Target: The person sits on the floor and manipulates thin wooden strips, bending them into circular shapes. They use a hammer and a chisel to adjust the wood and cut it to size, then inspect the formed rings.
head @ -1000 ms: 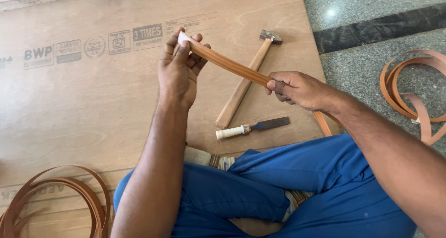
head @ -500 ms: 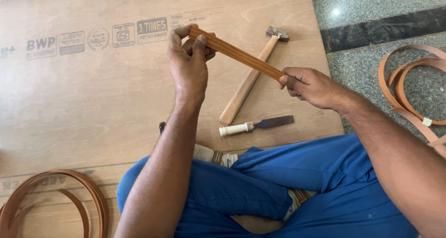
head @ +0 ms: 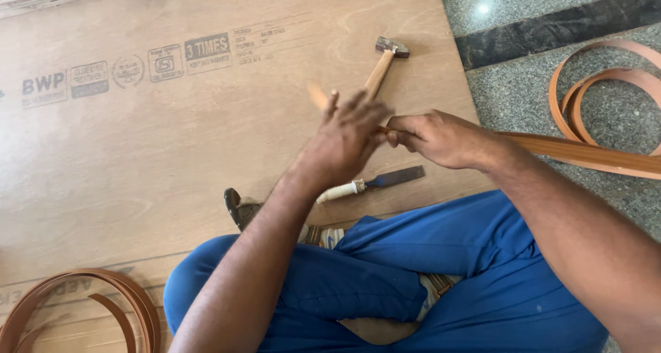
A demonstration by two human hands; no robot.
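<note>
hands: left hand [head: 348, 138] open-fingered over the brown edge strip [head: 585, 152], right hand [head: 437, 139] clamped on it, hands touching | strip: now level, earlier angled up | count: one hammer [head: 380, 69], one chisel [head: 368, 185], two strip coils [head: 592, 91] [head: 103, 305] | plywood sheet [head: 172, 139] on floor

Matt plywood sheet [head: 172, 153], speckled stone floor [head: 523, 91]

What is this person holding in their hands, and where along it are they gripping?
A long brown edge-banding strip. The right hand pinches it close to its free end; the left hand covers that end, its tip poking out blurred, so its grip cannot be told.
</note>
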